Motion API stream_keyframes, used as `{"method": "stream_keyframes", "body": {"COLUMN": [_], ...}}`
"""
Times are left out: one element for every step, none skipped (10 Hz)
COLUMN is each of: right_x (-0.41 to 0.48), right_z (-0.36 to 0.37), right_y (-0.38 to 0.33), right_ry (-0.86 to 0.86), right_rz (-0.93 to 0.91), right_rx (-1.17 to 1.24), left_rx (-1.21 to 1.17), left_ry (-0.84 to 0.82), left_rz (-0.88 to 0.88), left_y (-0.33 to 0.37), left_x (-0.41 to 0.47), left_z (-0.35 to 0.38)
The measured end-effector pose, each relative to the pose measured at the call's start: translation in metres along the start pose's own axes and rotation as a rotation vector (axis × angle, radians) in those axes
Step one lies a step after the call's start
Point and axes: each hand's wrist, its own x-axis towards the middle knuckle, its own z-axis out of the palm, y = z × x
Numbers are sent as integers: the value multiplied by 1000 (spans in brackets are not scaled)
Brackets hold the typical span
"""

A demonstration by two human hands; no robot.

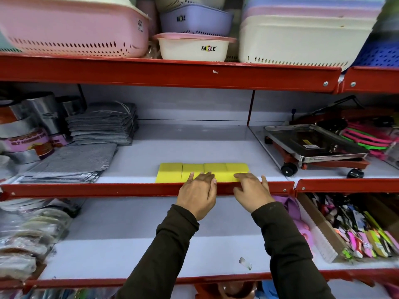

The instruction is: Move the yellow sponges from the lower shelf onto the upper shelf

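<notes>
Head view: shop shelving, red metal rails, white boards. Four yellow rectangular foam sponges (203, 172) in row, frame centre, on upper shelf (146, 188). Lower shelf (133, 251) shows us none. Left hand (197, 196), right hand (251, 190) flat, fingers loosely apart, tips resting on sponges, gripping nothing. We judge task nearly done.

Two bare hands, long dark brown sleeves (172, 244), snug cuffs

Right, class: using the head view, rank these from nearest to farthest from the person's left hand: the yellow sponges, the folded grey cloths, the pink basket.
1. Yellow sponges, under the left hand fingertips.
2. Folded grey cloths, same shelf, leftward.
3. Pink basket, top shelf, upper left.
</notes>
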Motion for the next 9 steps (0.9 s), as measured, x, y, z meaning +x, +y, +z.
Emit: {"method": "stream_keyframes", "body": {"right_x": [7,14,13,9,9,10,10,7,6], "right_z": [3,11,17,20,18,14,15,18,14], "right_y": [0,-7,-12,-15,-14,-11,-12,-14,-19], "right_ry": [22,-35,-70,-62,-64,-72,-85,-81,-69], "right_rz": [-13,-14,-4,-7,-3,7,7,7,20], "right_rx": [6,-23,-64,-115,-133,-130,-109,-129,-128], "left_rx": [33,116,148,148,146,154,157,160,180], "left_ry": [37,57,10,-56,-44,-53,-65,-70,-56], "left_rz": [-41,-167,-264,-307,-306,-287,-284,-278,-286], "left_y": [-12,-30,-35,-37,-36,-31,-31,-32,-32], "left_x": [-2,-4,-7,-11,-11,-11,-12,-13,-11], "left_z": [-6,-14,-17,-14,-12,-14,-14,-15,-17]}}
